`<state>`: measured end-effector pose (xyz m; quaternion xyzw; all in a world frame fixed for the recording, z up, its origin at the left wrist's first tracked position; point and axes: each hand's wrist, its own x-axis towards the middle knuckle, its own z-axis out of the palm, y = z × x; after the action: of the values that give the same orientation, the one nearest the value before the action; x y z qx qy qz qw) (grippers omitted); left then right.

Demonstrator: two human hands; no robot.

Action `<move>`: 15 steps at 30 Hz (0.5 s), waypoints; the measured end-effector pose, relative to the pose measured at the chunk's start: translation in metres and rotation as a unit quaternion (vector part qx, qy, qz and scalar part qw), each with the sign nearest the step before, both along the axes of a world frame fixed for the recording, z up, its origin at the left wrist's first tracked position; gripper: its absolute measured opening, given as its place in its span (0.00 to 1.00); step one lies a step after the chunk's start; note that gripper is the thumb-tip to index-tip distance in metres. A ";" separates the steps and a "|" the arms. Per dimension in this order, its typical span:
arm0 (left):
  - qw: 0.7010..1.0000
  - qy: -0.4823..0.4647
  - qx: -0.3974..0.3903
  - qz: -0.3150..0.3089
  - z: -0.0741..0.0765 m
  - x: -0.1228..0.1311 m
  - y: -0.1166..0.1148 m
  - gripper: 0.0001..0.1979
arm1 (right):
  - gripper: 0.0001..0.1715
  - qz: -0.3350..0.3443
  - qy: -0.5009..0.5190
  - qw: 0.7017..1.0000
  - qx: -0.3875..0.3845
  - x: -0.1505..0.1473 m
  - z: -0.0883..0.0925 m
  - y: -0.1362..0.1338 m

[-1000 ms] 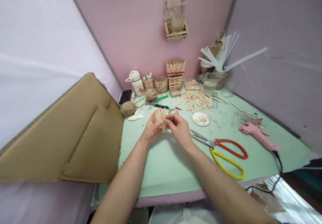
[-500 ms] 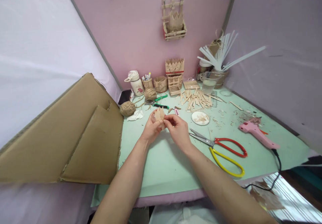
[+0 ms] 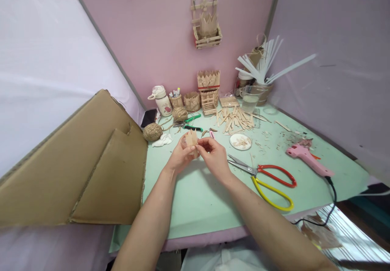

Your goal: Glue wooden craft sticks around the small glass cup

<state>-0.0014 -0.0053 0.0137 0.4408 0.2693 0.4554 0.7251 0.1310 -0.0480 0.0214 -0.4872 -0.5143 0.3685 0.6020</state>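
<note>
My left hand (image 3: 179, 156) is closed around a small cup-like piece of pale, pointed craft sticks (image 3: 191, 137). A clear, shiny patch shows at its left side, and the fingers cover much of it. At its right edge is my right hand (image 3: 215, 157), thumb and forefinger pinched together against the piece; whatever lies between those fingertips is hidden. Large scissors (image 3: 254, 171) with one red and one yellow handle lie partly open to the right of my right hand. Behind it stands a white round dish (image 3: 240, 142) with small wood bits.
A pink glue gun (image 3: 309, 160) with a black cord lies at right. Loose craft sticks (image 3: 235, 120), twine balls (image 3: 152, 132), green-handled pliers (image 3: 193, 128) and a bottle (image 3: 161, 101) are farther back. Cardboard (image 3: 91, 173) leans at left. A stick-made basket (image 3: 207, 37) hangs on the wall.
The view has shifted slightly, so most things sit a little farther left. Both hands keep their grip, and the stick piece appears turned a little in my left hand.
</note>
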 end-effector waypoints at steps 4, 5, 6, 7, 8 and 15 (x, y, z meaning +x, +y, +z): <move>1.000 0.002 0.002 -0.020 0.002 0.000 0.000 0.29 | 0.07 0.004 -0.010 1.000 0.013 0.002 0.001 0.001; 1.000 0.001 0.003 -0.023 0.002 0.000 0.000 0.29 | 0.06 0.008 -0.010 1.000 0.014 0.003 0.001 0.001; 1.000 -0.001 0.003 -0.024 0.001 -0.001 0.000 0.29 | 0.06 0.013 -0.009 1.000 0.014 0.004 0.001 0.002; 1.000 -0.003 0.001 -0.026 0.000 -0.001 0.000 0.30 | 0.06 0.020 -0.009 1.000 0.012 0.004 0.001 0.003; 1.000 -0.005 0.000 -0.027 -0.001 -0.002 0.001 0.31 | 0.06 0.025 -0.010 1.000 0.010 0.005 0.000 0.003; 0.999 -0.001 -0.007 -0.041 -0.005 -0.004 0.003 0.31 | 0.08 0.039 -0.002 0.999 -0.007 0.008 -0.006 0.007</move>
<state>-0.0050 -0.0023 0.0088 0.4463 0.2531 0.4237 0.7465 0.1386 -0.0406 0.0151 -0.4718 -0.5318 0.3937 0.5828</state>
